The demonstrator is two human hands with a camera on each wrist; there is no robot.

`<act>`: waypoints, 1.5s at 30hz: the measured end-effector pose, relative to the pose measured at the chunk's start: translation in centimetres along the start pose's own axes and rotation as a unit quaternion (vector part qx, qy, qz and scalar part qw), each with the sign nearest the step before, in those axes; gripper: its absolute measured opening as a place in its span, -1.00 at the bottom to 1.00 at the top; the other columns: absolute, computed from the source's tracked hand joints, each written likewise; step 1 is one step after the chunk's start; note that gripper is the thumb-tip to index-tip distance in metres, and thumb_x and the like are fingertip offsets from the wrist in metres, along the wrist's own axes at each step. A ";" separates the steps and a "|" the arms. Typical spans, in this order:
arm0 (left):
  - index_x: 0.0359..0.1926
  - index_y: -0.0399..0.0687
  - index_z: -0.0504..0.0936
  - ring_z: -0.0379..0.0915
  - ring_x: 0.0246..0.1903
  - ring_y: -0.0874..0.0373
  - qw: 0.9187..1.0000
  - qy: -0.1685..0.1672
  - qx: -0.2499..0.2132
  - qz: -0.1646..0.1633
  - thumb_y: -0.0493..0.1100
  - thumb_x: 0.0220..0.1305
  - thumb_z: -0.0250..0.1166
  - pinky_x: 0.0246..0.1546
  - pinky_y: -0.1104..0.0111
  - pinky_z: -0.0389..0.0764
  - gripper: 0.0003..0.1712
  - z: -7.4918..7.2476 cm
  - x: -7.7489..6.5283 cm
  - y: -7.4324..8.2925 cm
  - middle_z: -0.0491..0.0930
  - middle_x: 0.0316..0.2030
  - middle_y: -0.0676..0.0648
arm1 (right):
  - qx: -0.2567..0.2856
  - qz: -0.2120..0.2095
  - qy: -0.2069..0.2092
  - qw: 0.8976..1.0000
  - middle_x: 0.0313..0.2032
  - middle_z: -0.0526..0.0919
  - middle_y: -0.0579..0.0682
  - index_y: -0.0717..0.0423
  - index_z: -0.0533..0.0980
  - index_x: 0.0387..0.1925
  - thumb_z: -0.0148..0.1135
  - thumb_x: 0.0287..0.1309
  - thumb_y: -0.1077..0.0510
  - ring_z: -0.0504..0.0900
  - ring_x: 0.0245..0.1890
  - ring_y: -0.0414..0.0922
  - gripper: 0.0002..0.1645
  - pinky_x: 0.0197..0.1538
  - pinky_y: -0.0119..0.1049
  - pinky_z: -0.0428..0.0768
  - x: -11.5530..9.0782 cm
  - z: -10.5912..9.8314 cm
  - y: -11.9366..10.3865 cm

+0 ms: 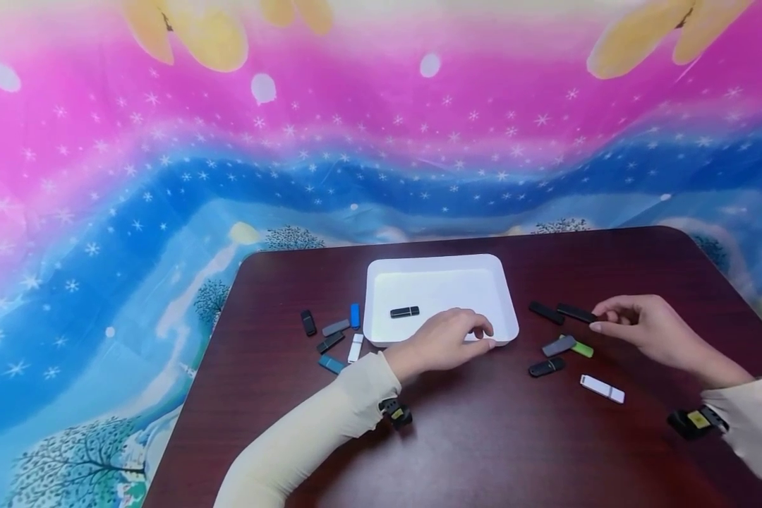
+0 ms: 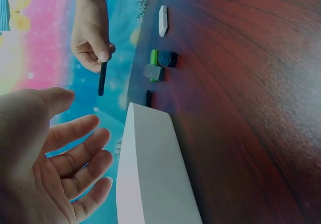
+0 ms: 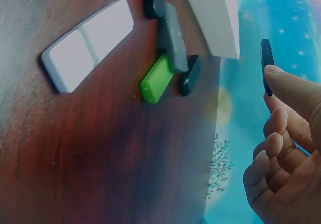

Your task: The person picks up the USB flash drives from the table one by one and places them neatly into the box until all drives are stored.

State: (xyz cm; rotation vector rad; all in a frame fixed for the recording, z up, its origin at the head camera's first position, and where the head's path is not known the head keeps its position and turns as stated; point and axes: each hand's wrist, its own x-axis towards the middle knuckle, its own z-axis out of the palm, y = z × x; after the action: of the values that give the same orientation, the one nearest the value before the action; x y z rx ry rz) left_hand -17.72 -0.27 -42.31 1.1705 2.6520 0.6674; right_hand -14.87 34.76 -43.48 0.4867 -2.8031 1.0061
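Observation:
Between thumb and fingertips, my right hand (image 1: 660, 335) pinches a black USB stick (image 1: 575, 312) by one end. The right wrist view shows this stick (image 3: 267, 63) raised off the table, its free end pointing away from the fingers. My left hand (image 1: 444, 340) hovers at the front edge of a white tray (image 1: 441, 264), its fingers relaxed and bent a little, holding nothing. Inside the tray lies another black USB stick (image 1: 404, 312). Near the right hand, a grey stick (image 1: 559, 346) lies across a green one (image 1: 584, 348), with a white stick (image 1: 602, 389) closer to me.
Two more black sticks, one far (image 1: 546, 312) and one near (image 1: 546, 367), lie right of the tray. To its left several sticks are scattered, among them a blue one (image 1: 355, 315), a white one (image 1: 355, 348) and a teal one (image 1: 331, 363). A patterned cloth (image 1: 381, 155) hangs behind the table.

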 end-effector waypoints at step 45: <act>0.06 -0.01 0.69 0.61 -0.03 0.09 0.995 0.036 -0.022 -0.086 0.04 0.48 0.19 0.06 0.25 0.57 -0.67 -2.3 -4.2 -4.8 0.70 -0.09 0.03 | 0.011 -0.007 -0.036 0.999 -0.52 0.47 -0.12 0.06 0.67 -0.30 0.47 0.12 0.22 0.33 -0.59 -0.26 -0.89 -0.51 -0.36 0.29 4.9 2.3 -6.5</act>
State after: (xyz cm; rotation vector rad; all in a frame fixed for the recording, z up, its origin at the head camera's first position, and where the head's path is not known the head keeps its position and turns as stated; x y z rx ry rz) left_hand -18.77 -6.93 -42.61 0.9114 2.7419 0.7446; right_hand -17.26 27.33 -40.34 0.5563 -2.8496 1.0373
